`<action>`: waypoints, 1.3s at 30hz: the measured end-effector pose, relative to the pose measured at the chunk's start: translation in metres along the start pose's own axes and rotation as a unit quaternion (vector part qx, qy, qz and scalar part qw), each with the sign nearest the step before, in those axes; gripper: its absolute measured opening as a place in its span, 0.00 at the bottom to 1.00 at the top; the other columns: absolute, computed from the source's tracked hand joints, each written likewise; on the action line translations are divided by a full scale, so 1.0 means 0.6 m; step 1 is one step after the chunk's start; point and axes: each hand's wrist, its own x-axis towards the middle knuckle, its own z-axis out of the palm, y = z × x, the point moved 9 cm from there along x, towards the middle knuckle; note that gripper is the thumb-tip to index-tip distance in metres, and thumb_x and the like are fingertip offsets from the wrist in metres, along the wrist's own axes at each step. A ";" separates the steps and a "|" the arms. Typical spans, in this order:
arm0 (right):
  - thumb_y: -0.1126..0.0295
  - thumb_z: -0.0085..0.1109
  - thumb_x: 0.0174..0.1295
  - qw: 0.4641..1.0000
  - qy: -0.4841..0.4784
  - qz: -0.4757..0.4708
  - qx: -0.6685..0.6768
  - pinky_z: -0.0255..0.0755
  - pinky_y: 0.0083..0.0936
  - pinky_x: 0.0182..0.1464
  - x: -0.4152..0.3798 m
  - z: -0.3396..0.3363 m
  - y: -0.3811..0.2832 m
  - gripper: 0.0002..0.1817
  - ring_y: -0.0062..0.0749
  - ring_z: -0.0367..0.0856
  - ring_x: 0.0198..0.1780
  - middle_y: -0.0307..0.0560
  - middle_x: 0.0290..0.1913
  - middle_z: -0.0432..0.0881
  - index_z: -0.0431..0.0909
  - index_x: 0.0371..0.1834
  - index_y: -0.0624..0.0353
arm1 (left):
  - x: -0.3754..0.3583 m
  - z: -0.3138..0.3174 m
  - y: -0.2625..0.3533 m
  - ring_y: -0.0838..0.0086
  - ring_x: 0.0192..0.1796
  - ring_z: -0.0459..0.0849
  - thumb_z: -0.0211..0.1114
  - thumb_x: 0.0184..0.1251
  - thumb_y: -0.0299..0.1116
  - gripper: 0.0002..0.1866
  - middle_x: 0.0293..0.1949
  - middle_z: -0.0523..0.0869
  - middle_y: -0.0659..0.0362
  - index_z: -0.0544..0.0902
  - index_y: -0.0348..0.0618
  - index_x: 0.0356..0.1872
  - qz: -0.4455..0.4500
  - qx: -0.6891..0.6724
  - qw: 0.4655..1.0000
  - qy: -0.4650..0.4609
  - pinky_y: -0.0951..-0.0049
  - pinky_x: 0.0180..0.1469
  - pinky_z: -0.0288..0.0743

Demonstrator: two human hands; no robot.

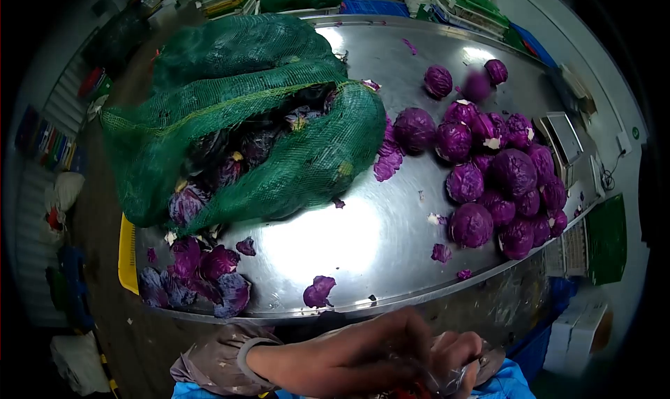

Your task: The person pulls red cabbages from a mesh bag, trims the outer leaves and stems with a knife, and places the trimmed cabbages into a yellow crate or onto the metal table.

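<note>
Both my hands are close to my body, below the near edge of the steel table. My left hand [405, 340] reaches across to the right, its fingers smeared and partly hidden. Beside it, my right hand [457, 350] has its fingers curled closed, with something clear and shiny, like thin plastic, at them. A red patch shows under my hands, too dark to name. On the table, a green mesh sack [293, 168] lies open with red cabbages [258, 144] inside. Several trimmed red cabbages [513, 172] are heaped at the right; one cabbage [477, 86] behind them is blurred.
The steel table [398, 252] carries loose purple leaves [319, 291], with more leaves [192, 277] piled at its near left corner. Another green mesh sack [244, 46] lies behind. A yellow crate [128, 252] is at the left edge; a white box [576, 336] stands lower right.
</note>
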 end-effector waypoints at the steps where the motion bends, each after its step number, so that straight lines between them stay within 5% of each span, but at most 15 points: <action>1: 0.64 0.71 0.50 0.996 0.071 -0.033 0.033 0.62 0.30 0.18 -0.022 -0.011 0.006 0.17 0.33 0.72 0.15 0.47 0.17 0.76 0.73 0.18 0.62 | 0.004 0.005 -0.001 0.82 0.42 0.69 0.54 0.71 0.32 0.12 0.41 0.71 0.62 0.66 0.38 0.49 -0.003 -0.065 0.998 0.006 0.80 0.46 0.64; 2: 0.64 0.73 0.48 0.986 0.142 -0.064 0.065 0.63 0.30 0.19 -0.031 -0.030 0.009 0.19 0.34 0.73 0.16 0.46 0.17 0.76 0.72 0.14 0.61 | 0.003 0.009 0.004 0.82 0.42 0.69 0.54 0.71 0.32 0.12 0.41 0.71 0.62 0.66 0.38 0.49 0.000 -0.063 0.998 0.008 0.80 0.46 0.64; 3: 0.61 0.71 0.50 1.000 -0.013 0.003 0.009 0.64 0.30 0.20 -0.023 -0.018 0.012 0.19 0.33 0.74 0.17 0.46 0.18 0.78 0.73 0.14 0.61 | 0.002 0.016 0.004 0.82 0.42 0.70 0.53 0.72 0.31 0.11 0.41 0.72 0.62 0.66 0.38 0.49 -0.013 -0.074 0.997 0.006 0.81 0.45 0.65; 8: 0.59 0.63 0.57 0.998 -0.026 -0.055 0.027 0.64 0.33 0.20 -0.001 0.026 0.000 0.20 0.32 0.74 0.17 0.47 0.18 0.79 0.73 0.13 0.58 | 0.013 0.033 0.013 0.84 0.40 0.71 0.51 0.73 0.29 0.10 0.38 0.74 0.62 0.65 0.39 0.50 0.067 -0.091 0.994 -0.009 0.82 0.43 0.66; 10: 0.58 0.60 0.61 0.917 0.259 -0.253 0.167 0.65 0.35 0.25 -0.047 -0.005 -0.004 0.21 0.33 0.76 0.22 0.47 0.21 0.80 0.72 0.13 0.57 | 0.017 0.044 0.011 0.84 0.39 0.71 0.51 0.73 0.29 0.10 0.38 0.73 0.62 0.65 0.39 0.50 0.069 -0.113 0.991 -0.008 0.81 0.42 0.65; 11: 0.52 0.72 0.46 0.987 0.021 -0.156 0.000 0.64 0.28 0.25 -0.040 0.003 -0.009 0.19 0.34 0.77 0.20 0.43 0.22 0.80 0.82 0.20 0.58 | 0.019 0.048 0.010 0.84 0.39 0.70 0.51 0.73 0.29 0.10 0.37 0.73 0.63 0.65 0.38 0.50 0.070 -0.135 0.988 -0.009 0.81 0.41 0.65; 20: 0.57 0.68 0.53 0.976 0.048 -0.211 -0.009 0.64 0.27 0.24 -0.044 0.007 -0.024 0.16 0.32 0.76 0.20 0.40 0.22 0.80 0.80 0.18 0.55 | 0.024 0.045 -0.004 0.84 0.36 0.67 0.52 0.72 0.30 0.08 0.36 0.72 0.64 0.68 0.39 0.47 0.011 -0.092 0.995 -0.036 0.81 0.37 0.62; 24: 0.56 0.66 0.55 0.979 0.048 -0.199 -0.013 0.63 0.27 0.23 -0.048 0.002 -0.022 0.16 0.31 0.76 0.19 0.40 0.22 0.80 0.81 0.18 0.55 | 0.032 0.046 -0.009 0.77 0.50 0.74 0.52 0.71 0.28 0.10 0.45 0.76 0.56 0.66 0.38 0.50 -0.034 -0.194 0.979 -0.042 0.75 0.52 0.68; 28: 0.54 0.65 0.55 0.984 0.072 -0.164 -0.021 0.67 0.27 0.25 -0.059 -0.011 -0.009 0.17 0.33 0.78 0.22 0.43 0.22 0.80 0.81 0.20 0.56 | 0.031 0.042 -0.024 0.78 0.50 0.75 0.51 0.72 0.29 0.10 0.45 0.76 0.58 0.67 0.39 0.50 -0.075 -0.149 0.984 -0.054 0.75 0.52 0.67; 30: 0.53 0.65 0.55 0.985 0.075 -0.153 -0.007 0.69 0.28 0.26 -0.062 0.000 -0.013 0.18 0.35 0.80 0.23 0.45 0.23 0.80 0.82 0.21 0.56 | 0.030 0.028 -0.033 0.85 0.38 0.68 0.52 0.72 0.30 0.07 0.36 0.72 0.64 0.68 0.39 0.45 -0.033 -0.141 0.989 0.013 0.82 0.40 0.64; 32: 0.51 0.56 0.62 0.933 0.341 -0.019 -0.117 0.66 0.39 0.32 -0.086 -0.033 -0.021 0.23 0.35 0.78 0.30 0.50 0.24 0.81 0.73 0.16 0.57 | 0.029 0.019 -0.048 0.80 0.43 0.71 0.54 0.72 0.34 0.13 0.41 0.73 0.60 0.68 0.40 0.51 -0.046 -0.145 0.988 0.012 0.79 0.45 0.66; 33: 0.51 0.56 0.62 0.931 0.344 -0.020 -0.119 0.66 0.39 0.32 -0.091 -0.037 -0.018 0.23 0.35 0.78 0.30 0.50 0.24 0.81 0.73 0.16 0.57 | 0.030 0.016 -0.050 0.74 0.49 0.74 0.55 0.71 0.39 0.18 0.47 0.74 0.56 0.67 0.41 0.56 -0.059 -0.145 0.988 0.006 0.77 0.49 0.68; 36: 0.33 0.50 0.55 0.930 0.338 0.033 -0.138 0.66 0.39 0.35 -0.125 -0.070 0.022 0.34 0.38 0.78 0.26 0.59 0.27 0.81 0.76 0.27 0.59 | 0.028 -0.007 -0.050 0.78 0.49 0.75 0.51 0.72 0.30 0.10 0.44 0.77 0.58 0.67 0.39 0.50 -0.139 -0.073 0.987 0.042 0.76 0.52 0.68; 38: 0.64 0.63 0.59 0.910 0.388 0.042 -0.140 0.60 0.25 0.20 -0.187 -0.104 0.046 0.17 0.26 0.68 0.18 0.42 0.15 0.68 0.67 0.20 0.57 | 0.027 -0.027 -0.075 0.77 0.53 0.71 0.53 0.70 0.31 0.13 0.46 0.72 0.60 0.67 0.39 0.52 -0.191 -0.082 0.977 0.041 0.73 0.55 0.64; 39: 0.65 0.62 0.58 0.906 0.398 0.096 -0.108 0.65 0.26 0.24 -0.168 -0.107 0.057 0.13 0.26 0.70 0.22 0.43 0.23 0.72 0.68 0.29 0.59 | 0.032 -0.050 -0.084 0.76 0.52 0.72 0.52 0.70 0.31 0.14 0.47 0.72 0.59 0.66 0.39 0.53 -0.167 -0.045 0.984 0.053 0.73 0.54 0.66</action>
